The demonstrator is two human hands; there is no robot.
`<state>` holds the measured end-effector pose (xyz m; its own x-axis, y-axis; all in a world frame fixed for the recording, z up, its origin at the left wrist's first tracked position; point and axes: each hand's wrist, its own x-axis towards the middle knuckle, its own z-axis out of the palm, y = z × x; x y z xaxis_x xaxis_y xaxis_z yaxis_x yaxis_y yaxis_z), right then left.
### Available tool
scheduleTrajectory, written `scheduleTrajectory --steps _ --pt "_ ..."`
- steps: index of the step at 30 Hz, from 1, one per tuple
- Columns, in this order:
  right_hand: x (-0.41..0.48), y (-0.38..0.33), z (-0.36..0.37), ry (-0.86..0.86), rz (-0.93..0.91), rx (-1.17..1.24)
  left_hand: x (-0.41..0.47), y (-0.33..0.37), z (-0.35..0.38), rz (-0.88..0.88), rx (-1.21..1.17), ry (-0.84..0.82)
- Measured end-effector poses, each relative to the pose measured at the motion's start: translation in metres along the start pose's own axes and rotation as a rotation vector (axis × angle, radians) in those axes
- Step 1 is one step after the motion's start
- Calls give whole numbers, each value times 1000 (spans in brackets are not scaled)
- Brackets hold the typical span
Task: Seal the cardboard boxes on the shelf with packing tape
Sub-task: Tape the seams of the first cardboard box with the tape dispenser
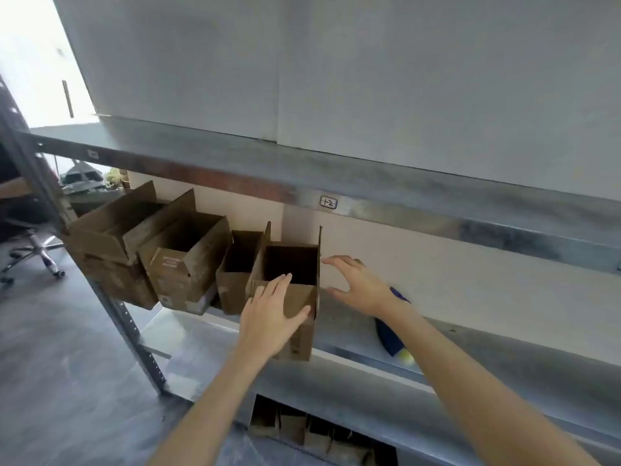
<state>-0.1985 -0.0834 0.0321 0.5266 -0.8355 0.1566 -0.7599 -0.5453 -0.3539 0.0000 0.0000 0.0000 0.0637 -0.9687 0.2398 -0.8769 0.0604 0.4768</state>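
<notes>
Several open cardboard boxes stand in a row on the metal shelf [342,327]. The nearest box [299,317] has its flaps up and looks dark and empty inside. My left hand [268,317] lies flat against its front flap, fingers straight, thumb spread along the front face. My right hand [359,287] hovers just right of the box's upright right flap [319,250], fingers spread, holding nothing. Behind my right wrist a blue tape dispenser [388,338] with a yellowish roll [406,356] lies on the shelf.
Three more open boxes [181,264] fill the shelf to the left. An upper shelf beam [302,183] runs overhead, with large white boxes [336,68] on it. More cardboard [302,428] sits on the shelf below. An office chair [37,253] stands on the floor at left.
</notes>
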Motion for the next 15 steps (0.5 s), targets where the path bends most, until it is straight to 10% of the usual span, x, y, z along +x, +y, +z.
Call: scheduleTrajectory --steps 15 --pt "20 21 14 34 -42 27 4 -15 32 27 52 124"
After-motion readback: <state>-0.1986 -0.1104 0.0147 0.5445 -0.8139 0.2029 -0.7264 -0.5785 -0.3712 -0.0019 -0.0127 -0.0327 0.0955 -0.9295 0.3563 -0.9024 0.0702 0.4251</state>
